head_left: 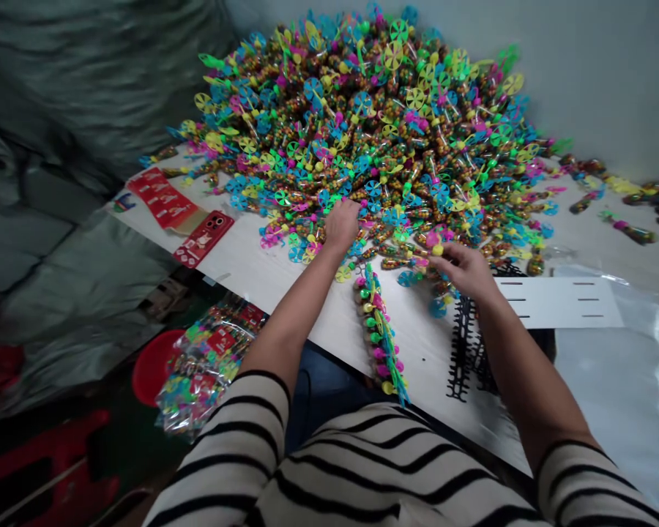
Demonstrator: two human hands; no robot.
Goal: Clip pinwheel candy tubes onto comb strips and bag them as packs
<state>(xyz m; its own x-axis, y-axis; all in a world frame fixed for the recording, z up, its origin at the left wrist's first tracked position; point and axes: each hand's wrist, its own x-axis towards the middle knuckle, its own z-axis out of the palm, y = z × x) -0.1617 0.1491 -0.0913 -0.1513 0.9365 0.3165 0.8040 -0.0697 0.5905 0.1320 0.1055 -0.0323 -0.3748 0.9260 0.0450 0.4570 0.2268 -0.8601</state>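
Observation:
A large heap of clear candy-filled tubes (362,124) with bright plastic pinwheels covers the far part of the white table (417,366). My left hand (341,225) presses into the heap's near edge, its fingers hidden among the tubes. My right hand (464,269) reaches over loose tubes, its fingertips pinching a tube with a yellow cap (437,249). Between my forearms lies a row of pinwheel tubes (378,329) strung together. Black plastic comb strips (464,351) lie just below my right hand.
A white card (554,301) lies on clear plastic sheeting (609,366) at right. A phone in a red case (203,238) and red printed cards (162,197) sit at the table's left. Below the edge are a filled plastic bag (209,366) and a red basin (154,366).

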